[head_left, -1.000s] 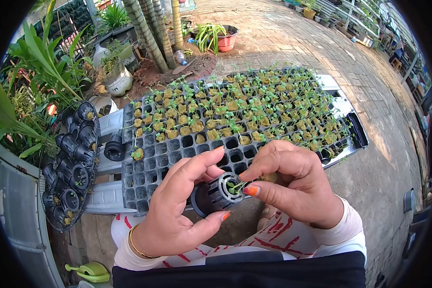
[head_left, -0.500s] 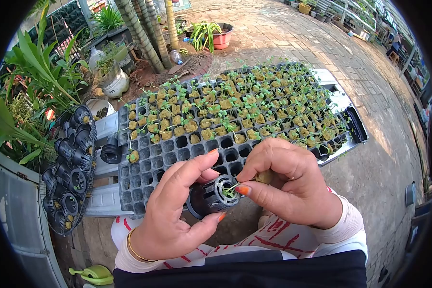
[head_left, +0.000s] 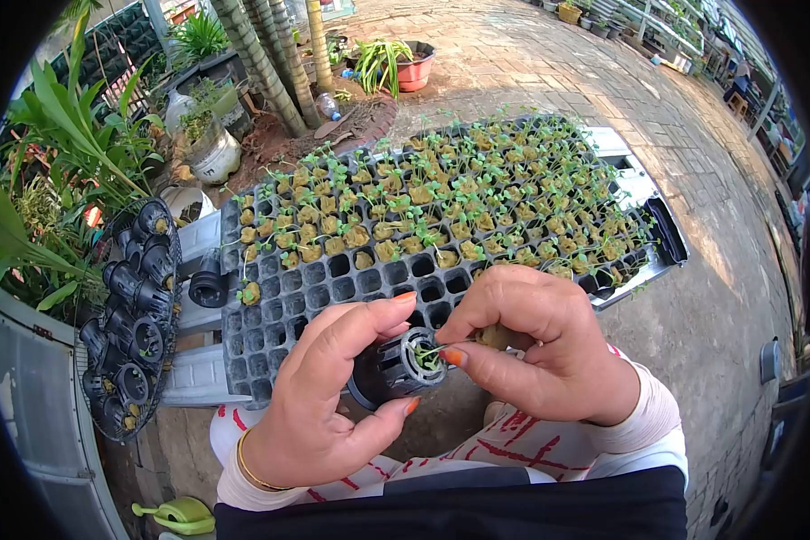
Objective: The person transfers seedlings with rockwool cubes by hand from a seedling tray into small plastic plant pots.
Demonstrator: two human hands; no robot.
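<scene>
My left hand is closed around a black net pot, tipped so that its slotted ring end faces my right hand. Between thumb and forefinger, my right hand pinches a thin seedling, whose green leaves sit in the opening at that end. The seedling's brownish growing plug is tucked under my right fingers, partly hidden. Beyond both hands lies a black seedling tray, with many sprouts in plugs at its far and right cells and bare cells at the near left.
A wire basket of black net pots stands left of the tray. One more net pot lies between them. A green watering can is on the ground at lower left. Potted plants and a tree trunk stand behind.
The seedling's leaves have moved slightly deeper into the net pot's opening, with my right fingers closer to it. Both hands have shifted a little to the left.
</scene>
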